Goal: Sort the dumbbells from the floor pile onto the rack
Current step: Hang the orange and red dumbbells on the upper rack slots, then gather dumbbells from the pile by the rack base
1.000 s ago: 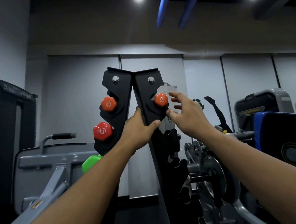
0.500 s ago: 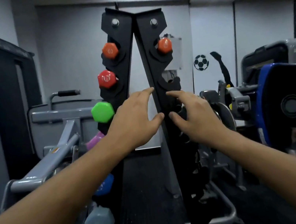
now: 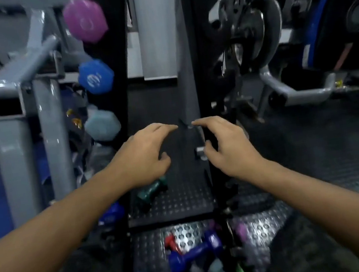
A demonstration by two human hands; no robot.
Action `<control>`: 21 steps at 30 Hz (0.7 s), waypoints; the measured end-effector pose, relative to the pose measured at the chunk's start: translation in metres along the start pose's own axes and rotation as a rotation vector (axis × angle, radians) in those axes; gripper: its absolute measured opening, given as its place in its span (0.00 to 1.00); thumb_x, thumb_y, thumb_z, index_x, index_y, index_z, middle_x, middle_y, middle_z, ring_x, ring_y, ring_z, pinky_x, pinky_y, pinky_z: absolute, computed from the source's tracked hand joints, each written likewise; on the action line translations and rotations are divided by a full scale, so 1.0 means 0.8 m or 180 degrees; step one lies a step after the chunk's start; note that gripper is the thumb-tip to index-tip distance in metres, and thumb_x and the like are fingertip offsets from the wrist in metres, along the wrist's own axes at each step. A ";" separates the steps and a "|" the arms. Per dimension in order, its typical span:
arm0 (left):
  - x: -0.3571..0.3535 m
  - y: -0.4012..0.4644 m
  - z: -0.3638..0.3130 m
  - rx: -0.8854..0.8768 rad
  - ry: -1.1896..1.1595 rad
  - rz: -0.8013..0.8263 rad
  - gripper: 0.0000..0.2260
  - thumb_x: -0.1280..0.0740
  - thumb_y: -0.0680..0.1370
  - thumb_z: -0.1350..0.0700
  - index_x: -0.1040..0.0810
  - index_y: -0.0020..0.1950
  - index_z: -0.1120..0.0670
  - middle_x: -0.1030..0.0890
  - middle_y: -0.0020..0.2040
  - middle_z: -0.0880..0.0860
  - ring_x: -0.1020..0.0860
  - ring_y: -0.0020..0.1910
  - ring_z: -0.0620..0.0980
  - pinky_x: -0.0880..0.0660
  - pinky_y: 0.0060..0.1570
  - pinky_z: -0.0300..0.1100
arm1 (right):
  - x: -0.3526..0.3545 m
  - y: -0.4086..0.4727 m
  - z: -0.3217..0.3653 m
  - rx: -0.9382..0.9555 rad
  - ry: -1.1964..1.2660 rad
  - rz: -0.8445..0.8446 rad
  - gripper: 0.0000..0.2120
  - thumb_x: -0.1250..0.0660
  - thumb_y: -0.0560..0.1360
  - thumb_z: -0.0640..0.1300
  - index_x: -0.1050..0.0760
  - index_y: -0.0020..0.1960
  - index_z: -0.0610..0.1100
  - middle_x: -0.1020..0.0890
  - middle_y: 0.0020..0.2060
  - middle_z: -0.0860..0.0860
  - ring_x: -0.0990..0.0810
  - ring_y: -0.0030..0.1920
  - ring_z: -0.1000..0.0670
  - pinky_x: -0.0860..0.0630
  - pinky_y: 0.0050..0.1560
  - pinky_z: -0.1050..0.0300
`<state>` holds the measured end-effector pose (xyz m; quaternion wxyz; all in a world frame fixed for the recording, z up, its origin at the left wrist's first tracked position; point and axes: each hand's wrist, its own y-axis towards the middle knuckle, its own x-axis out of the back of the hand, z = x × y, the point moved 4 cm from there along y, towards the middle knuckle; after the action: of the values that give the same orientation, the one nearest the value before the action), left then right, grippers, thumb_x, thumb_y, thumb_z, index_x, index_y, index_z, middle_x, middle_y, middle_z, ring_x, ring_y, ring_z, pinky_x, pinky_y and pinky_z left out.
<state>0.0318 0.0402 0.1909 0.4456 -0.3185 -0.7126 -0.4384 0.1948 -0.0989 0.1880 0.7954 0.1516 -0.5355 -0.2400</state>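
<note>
The black upright rack (image 3: 122, 51) fills the upper middle, with a purple dumbbell (image 3: 85, 20), a blue dumbbell (image 3: 96, 76) and a grey-teal dumbbell (image 3: 102, 125) seated on its left arm. My left hand (image 3: 143, 156) and my right hand (image 3: 224, 146) hover side by side in front of the rack's lower part, fingers loosely curved, holding nothing. Below them a dark green dumbbell (image 3: 152, 190) lies on the rack's base. The floor pile (image 3: 198, 254) sits at the bottom centre: a dark blue dumbbell, red, green, grey and light blue ones.
A grey machine frame (image 3: 15, 90) stands close on the left. Weight plates on a machine (image 3: 248, 25) and a blue padded machine (image 3: 329, 8) crowd the right. Studded rubber flooring (image 3: 315, 150) spreads to the right.
The view has tilted down from the rack's top to its base and the floor pile. Both hands have dropped from the upper rack and now hang empty in front of its lower part.
</note>
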 end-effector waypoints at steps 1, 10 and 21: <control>-0.024 -0.012 0.001 0.0079 -0.0041 0.0174 0.32 0.36 0.72 0.50 0.32 0.77 0.44 0.28 0.74 0.45 0.25 0.70 0.50 0.24 0.65 0.54 | -0.018 -0.017 -0.007 -0.0095 0.0026 0.0128 0.23 0.34 0.79 0.37 0.27 0.73 0.49 0.24 0.68 0.55 0.21 0.55 0.56 0.25 0.61 0.59; -0.169 -0.078 -0.019 0.0289 -0.0151 0.1392 0.26 0.36 0.71 0.47 0.28 0.70 0.42 0.23 0.64 0.46 0.20 0.59 0.52 0.20 0.55 0.53 | -0.132 -0.131 -0.060 -0.0875 -0.0079 0.1384 0.22 0.32 0.71 0.43 0.26 0.64 0.52 0.25 0.55 0.57 0.22 0.55 0.50 0.22 0.59 0.46; -0.327 -0.038 0.032 0.0228 0.0624 0.3704 0.26 0.28 0.76 0.42 0.23 0.71 0.50 0.18 0.64 0.51 0.19 0.60 0.54 0.22 0.62 0.52 | -0.244 -0.131 -0.130 -0.1029 -0.0344 0.2759 0.12 0.29 0.74 0.42 0.26 0.56 0.50 0.23 0.51 0.52 0.21 0.55 0.47 0.27 0.52 0.57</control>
<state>0.1021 0.0343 -0.0639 0.6870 -0.5998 -0.3907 -0.1250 0.2073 -0.0819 -0.0559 0.8067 -0.2247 -0.5459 0.0266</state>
